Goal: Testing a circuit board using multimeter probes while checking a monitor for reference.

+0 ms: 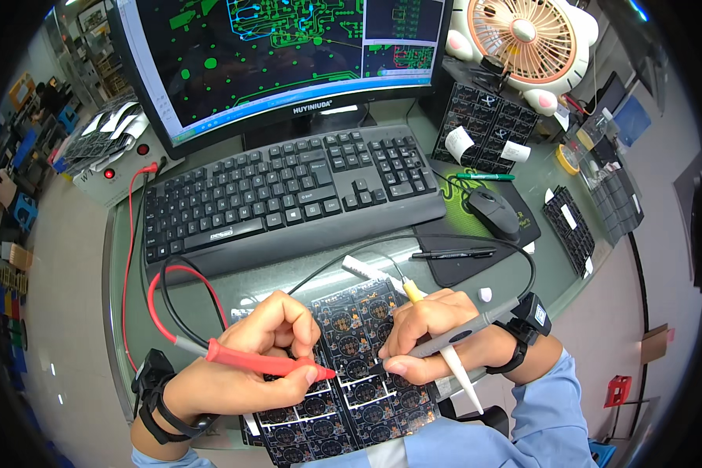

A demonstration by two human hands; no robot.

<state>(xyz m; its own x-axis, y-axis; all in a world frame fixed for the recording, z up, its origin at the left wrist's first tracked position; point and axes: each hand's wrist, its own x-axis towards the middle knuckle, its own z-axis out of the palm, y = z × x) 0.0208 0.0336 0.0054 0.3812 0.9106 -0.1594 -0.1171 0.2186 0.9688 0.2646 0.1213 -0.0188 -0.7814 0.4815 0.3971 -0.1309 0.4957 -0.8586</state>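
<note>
My left hand (238, 391) is closed round a red test probe (246, 359), its tip down on a dark panel of circuit boards (346, 321). In my right hand (429, 318) is a grey test probe (464, 331), whose dark tip comes down on the same panel close to the red one. A white, pointed tool (462, 381) with a yellow end is also tucked through my right hand, crossing the grey probe. The panel lies in front of me at the desk's near edge, partly covered by my hands. Each wrist wears a black strapped device.
Beyond the panel are a black keyboard (288, 199) and a monitor (249, 62) showing a green board layout. To the right are a mouse (493, 214), a black pen (454, 253), more board panels (567, 230) and a fan (524, 31). Probe cables loop over the desk from a box (125, 168).
</note>
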